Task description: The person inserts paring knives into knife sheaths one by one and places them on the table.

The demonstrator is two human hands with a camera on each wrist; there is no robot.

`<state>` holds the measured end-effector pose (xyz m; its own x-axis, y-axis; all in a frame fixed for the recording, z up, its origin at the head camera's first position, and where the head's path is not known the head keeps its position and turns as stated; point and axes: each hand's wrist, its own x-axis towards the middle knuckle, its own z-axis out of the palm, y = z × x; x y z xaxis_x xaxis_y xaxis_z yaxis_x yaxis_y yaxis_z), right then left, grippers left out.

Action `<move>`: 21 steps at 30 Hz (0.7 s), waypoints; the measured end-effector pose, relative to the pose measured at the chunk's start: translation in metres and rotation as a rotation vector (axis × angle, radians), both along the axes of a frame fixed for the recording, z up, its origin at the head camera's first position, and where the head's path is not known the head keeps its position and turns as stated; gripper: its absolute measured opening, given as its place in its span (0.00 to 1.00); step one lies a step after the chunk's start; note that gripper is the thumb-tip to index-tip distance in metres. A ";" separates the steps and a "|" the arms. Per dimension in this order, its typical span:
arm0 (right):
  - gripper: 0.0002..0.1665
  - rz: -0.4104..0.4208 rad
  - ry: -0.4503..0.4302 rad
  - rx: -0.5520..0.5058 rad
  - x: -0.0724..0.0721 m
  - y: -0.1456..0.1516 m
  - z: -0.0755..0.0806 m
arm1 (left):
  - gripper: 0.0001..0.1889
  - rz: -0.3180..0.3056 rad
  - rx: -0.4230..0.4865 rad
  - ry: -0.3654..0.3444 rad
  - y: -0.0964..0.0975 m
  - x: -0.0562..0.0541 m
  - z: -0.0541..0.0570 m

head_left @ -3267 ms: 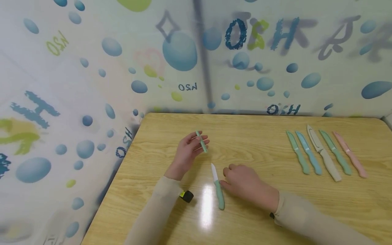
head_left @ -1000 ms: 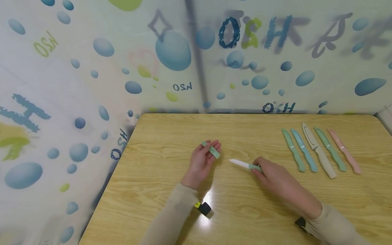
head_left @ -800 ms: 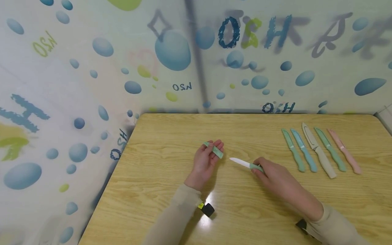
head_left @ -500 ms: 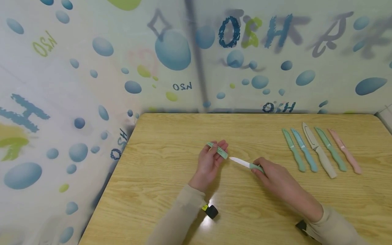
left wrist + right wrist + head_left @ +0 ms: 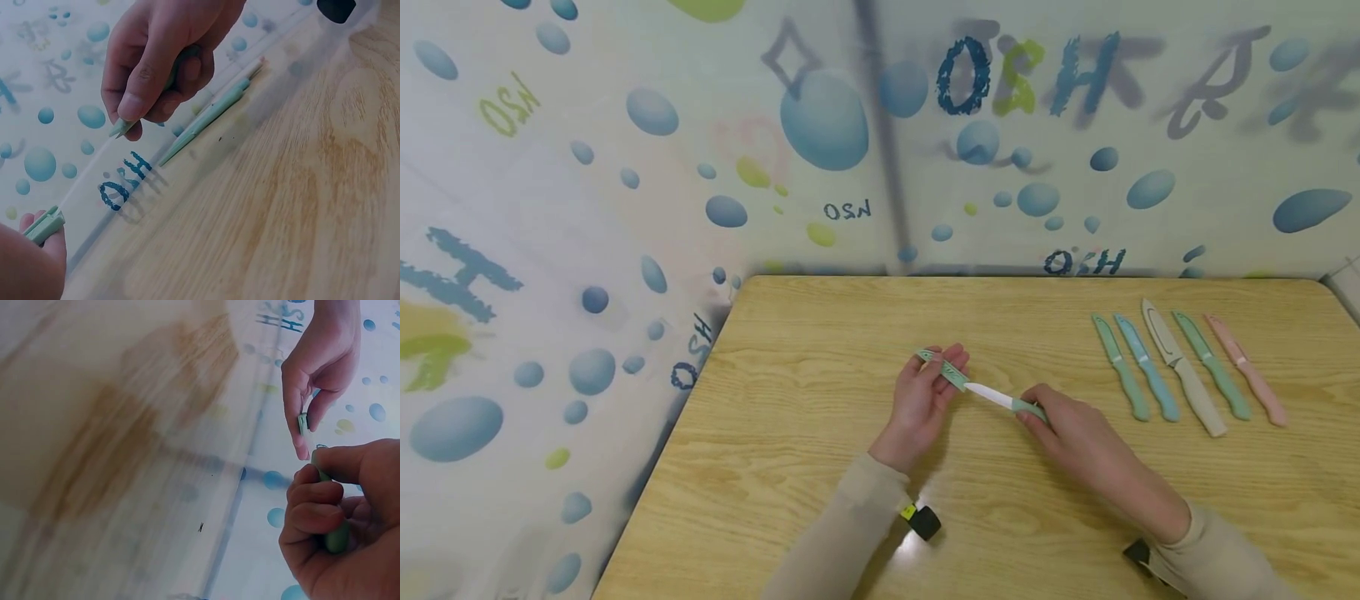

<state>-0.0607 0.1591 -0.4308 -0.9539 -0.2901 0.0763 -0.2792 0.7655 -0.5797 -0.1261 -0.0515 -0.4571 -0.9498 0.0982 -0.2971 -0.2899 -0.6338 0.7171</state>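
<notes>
My left hand [image 5: 917,404] pinches a green knife sheath [image 5: 955,377] between thumb and fingers, palm turned up. In my right hand [image 5: 1078,433] is the green handle [image 5: 1028,409] of a small paring knife, fingers curled round it. Its white blade [image 5: 988,394] points left, with the tip right at the sheath's mouth. The left wrist view shows the blade [image 5: 84,172] lined up with the sheath [image 5: 45,226]. From the right wrist, the handle's butt [image 5: 337,539] sticks out below the curled fingers, and the sheath [image 5: 303,423] sits in the left hand beyond.
On the right of the wooden table [image 5: 775,358] lie several sheathed knives in a row: a green one [image 5: 1120,367], a blue one [image 5: 1147,367], a larger beige one [image 5: 1183,367], another green one [image 5: 1212,365] and a pink one [image 5: 1246,369]. A patterned wall covering [image 5: 1030,242] stands behind.
My right hand has picked the paring knife up off the table. My left hand has moved right with the sheath, bringing its mouth up to the blade tip while the right hand stays still.
</notes>
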 end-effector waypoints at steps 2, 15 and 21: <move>0.09 -0.001 0.003 0.004 0.000 0.000 0.000 | 0.03 0.003 0.002 -0.002 0.001 0.000 0.000; 0.09 0.008 0.033 0.016 0.001 -0.003 -0.001 | 0.16 -0.023 0.035 0.014 0.003 0.004 0.000; 0.08 -0.005 0.015 0.010 0.001 -0.004 -0.002 | 0.19 -0.041 0.045 0.019 0.002 0.006 0.000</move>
<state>-0.0598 0.1548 -0.4324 -0.9542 -0.2860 0.0883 -0.2841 0.7725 -0.5679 -0.1203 -0.0490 -0.4568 -0.9501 0.1504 -0.2733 -0.3030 -0.6535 0.6937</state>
